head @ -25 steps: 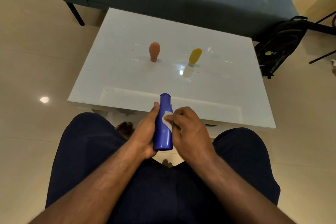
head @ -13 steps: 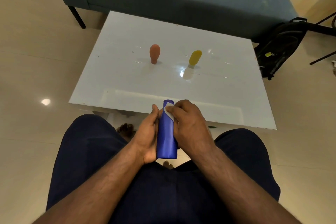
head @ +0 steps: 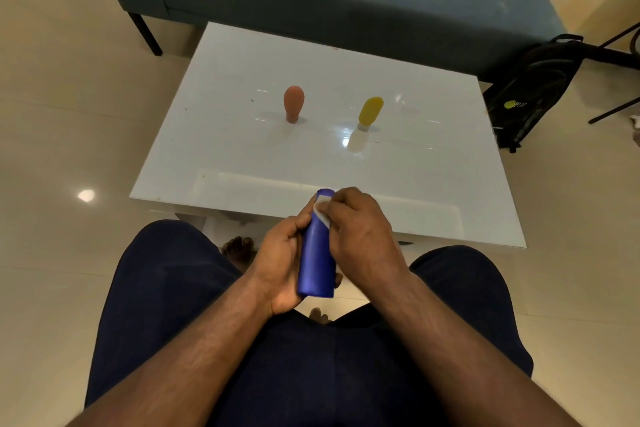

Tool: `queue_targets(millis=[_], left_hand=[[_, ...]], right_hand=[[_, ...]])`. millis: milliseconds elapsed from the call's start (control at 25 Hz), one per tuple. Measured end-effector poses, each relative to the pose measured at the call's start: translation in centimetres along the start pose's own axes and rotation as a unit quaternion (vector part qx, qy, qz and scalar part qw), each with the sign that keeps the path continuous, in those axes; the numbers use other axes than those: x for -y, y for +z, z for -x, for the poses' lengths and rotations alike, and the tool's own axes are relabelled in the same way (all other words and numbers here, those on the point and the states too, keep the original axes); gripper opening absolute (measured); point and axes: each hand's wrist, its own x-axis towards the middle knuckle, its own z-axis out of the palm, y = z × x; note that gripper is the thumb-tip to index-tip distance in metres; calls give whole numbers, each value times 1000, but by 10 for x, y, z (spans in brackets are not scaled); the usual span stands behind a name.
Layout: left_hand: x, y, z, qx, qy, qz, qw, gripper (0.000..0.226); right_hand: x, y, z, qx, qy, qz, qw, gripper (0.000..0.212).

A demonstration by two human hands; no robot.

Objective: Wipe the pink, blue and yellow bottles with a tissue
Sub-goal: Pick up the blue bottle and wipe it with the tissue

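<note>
tissue (head: pixel 322 209) has slid up to the top of the blue bottle (head: pixel 317 260). left hand (head: pixel 284 263) grips the bottle over the lap; right hand (head: pixel 360 229) pinches the tissue. pink bottle (head: pixel 293 103) and yellow bottle (head: pixel 370 111) stand on the counter (head: pixel 242 149).

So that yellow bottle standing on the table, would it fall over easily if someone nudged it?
Probably yes. The yellow bottle appears to stand on its narrow pale cap end with the wider body on top, and it looks tilted, so it seems top-heavy. The glossy white table looks slick, so a low push might slide it instead. It is small, so likely light.
</note>
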Motion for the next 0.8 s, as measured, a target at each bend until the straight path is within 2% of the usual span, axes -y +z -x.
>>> queue_targets(millis=[120,280,480,680,800], left_hand=[[-1,0,-1,0,14,-20,1000,39],[-1,-1,-2,-49,27,-2,998,39],[-1,1,1,-94,21,-23,995,49],[-2,-1,0,-103,19,-33,994,47],[-1,0,2,-104,31,-66,992,48]], right_hand=[[-10,-5,-12,-32,104,-46,993,18],[11,-1,3,-2,47,-49,998,20],[-9,-12,-17,-40,118,-51,991,22],[13,-11,3,-7,57,-97,994,24],[-3,-16,-10,-22,89,-68,993,24]])
